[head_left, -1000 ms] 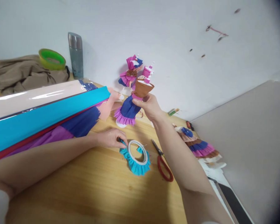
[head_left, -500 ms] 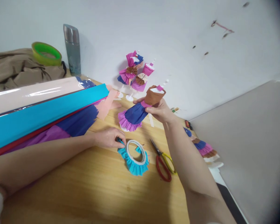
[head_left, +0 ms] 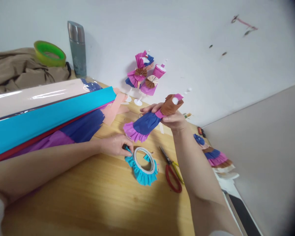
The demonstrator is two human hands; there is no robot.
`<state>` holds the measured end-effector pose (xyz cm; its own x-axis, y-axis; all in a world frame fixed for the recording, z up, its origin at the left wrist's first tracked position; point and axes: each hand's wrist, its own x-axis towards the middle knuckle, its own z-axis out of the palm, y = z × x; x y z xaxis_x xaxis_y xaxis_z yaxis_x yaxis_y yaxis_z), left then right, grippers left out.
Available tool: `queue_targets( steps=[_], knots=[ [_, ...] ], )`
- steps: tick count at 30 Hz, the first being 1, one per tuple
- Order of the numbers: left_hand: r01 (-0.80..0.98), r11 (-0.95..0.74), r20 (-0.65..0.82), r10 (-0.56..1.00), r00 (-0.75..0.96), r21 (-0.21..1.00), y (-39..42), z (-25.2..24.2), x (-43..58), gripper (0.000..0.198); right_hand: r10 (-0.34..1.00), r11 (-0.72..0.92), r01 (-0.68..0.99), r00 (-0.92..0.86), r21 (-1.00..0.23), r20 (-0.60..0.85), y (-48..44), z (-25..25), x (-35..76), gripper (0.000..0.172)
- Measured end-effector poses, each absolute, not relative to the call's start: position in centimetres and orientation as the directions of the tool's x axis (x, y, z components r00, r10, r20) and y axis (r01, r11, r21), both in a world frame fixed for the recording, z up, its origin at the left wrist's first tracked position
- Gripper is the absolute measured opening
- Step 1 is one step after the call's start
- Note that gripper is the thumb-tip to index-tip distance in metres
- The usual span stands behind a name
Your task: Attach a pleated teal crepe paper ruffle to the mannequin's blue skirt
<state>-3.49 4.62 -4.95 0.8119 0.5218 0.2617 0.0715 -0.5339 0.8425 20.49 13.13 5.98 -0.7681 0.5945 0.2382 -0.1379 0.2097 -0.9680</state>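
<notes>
My right hand [head_left: 175, 119] is closed around the waist of a small dress-form figure [head_left: 147, 124]. The figure wears a brown paper top, a navy skirt and a pleated purple hem, and it tilts with its neck toward the upper right. Low over the table, my left hand [head_left: 118, 146] pinches the end of a gathered turquoise crepe-paper strip [head_left: 144, 177]. That strip lies fanned around a roll of white tape [head_left: 152, 165]. Scissors [head_left: 172, 173] with one red and one yellow handle rest partly behind my right forearm.
Crepe-paper rolls, including a turquoise one [head_left: 64, 106], lie at left. Behind them are a flask [head_left: 78, 50] and a green tape roll [head_left: 49, 62] on brown cloth [head_left: 14, 70]. Dressed forms [head_left: 147, 87] stand near the wall; another layered dress [head_left: 216, 155] is at right.
My right hand has tipped the figure further over, its top moving right and its hem slightly lower. My left hand keeps its pinch on the turquoise strip. The view has shifted slightly.
</notes>
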Motion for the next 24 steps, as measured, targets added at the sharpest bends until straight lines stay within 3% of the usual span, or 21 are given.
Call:
queue_targets(
  steps=[8,12,16,24],
  knots=[
    [0.112,-0.473,0.194,0.551,0.812,0.874,4.2,-4.5,-3.5,0.009,0.479,0.194,-0.24,-0.823,-0.951,0.305,14.1,5.8,18.8,0.043],
    [0.096,-0.479,0.21,0.544,0.812,0.872,4.2,-4.4,-3.5,0.009,0.609,0.192,-0.16,-0.755,-0.968,0.245,13.2,5.6,18.7,0.05],
    [0.09,-0.479,0.207,0.532,0.821,0.873,4.4,-4.6,-3.4,0.009,0.799,0.252,-0.002,-0.564,-0.968,0.209,11.9,6.1,18.3,0.052],
    [0.094,-0.474,0.204,0.539,0.817,0.876,4.4,-4.2,-3.5,0.012,0.834,0.306,0.099,-0.508,-0.947,0.216,10.5,6.3,17.7,0.063]
  ],
)
